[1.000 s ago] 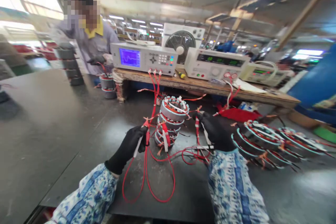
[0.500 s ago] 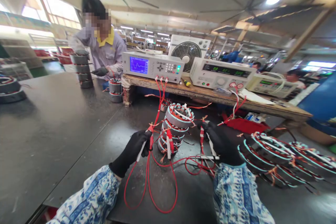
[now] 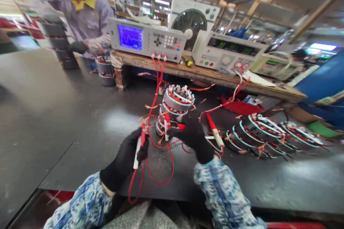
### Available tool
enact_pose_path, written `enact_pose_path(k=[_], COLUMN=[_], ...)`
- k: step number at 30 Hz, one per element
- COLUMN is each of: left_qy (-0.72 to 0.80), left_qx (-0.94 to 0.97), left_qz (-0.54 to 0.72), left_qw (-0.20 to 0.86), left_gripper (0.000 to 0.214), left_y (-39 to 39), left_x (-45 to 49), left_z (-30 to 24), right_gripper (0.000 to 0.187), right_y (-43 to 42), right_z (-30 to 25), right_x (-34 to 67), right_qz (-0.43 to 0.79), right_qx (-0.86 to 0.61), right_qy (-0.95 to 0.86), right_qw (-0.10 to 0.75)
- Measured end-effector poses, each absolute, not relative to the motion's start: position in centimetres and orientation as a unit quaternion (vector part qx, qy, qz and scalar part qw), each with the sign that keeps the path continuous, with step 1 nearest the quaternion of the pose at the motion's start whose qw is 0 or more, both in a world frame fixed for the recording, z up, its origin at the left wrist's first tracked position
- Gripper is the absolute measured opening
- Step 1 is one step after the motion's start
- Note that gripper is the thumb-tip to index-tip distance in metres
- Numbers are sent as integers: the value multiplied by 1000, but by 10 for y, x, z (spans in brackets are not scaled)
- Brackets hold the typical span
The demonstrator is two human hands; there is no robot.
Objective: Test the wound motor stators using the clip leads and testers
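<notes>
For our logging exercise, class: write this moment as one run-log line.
left hand: grips white test probe | right hand: beside stator stack

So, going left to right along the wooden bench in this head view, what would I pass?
Grey tester with blue screen, desk fan, white tester with digital readout, smaller white tester.

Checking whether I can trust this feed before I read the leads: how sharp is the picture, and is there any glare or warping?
In the head view, the wide lens bows the wooden bench; pale glare lies on the dark table top; the left hand, its white probe and the right hand look fairly sharp; the stacked stator cores at far left are motion-blurred.
</notes>
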State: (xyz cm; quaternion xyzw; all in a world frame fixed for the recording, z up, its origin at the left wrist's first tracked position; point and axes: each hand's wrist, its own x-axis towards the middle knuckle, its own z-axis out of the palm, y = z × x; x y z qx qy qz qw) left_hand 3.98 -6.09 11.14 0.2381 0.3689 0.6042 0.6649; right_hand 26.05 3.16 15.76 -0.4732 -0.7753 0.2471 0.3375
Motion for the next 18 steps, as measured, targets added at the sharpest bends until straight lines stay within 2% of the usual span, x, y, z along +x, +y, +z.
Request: enact_pose_path(k=[2,4,7,9,10,15,18], left_qy=[346,312,279,281,283,283,314], left_qx=[162,108,103,127,138,174,197], left_qz=[529,527,555,556,561,594,608], left_qw=[758,783,777,772,766,733,702], left_gripper=[32,31,37,41,43,42,41], left_y=[-67,-65,-57,-53,-53,-56,-55], left_x=[53,61,63,62,61,60,61], left_z=[108,108,112,115,115,117,119], right_gripper=[34,34,30,26,24,22,15], right_y=[20,11,-1,-9,-12,-10,-1], right_z=[153,152,149,141,136,112,111], right_x=[241,230,235,245,250,251,239], right_qz=[203,188,335,442,456,268,235], right_qx=[-477,-462,-435,-423,-425,-507,-490], right_qy=[-772,-758,-715,-693,-697,-759,-788], right_qw=[369,420,433,380,355,307,290])
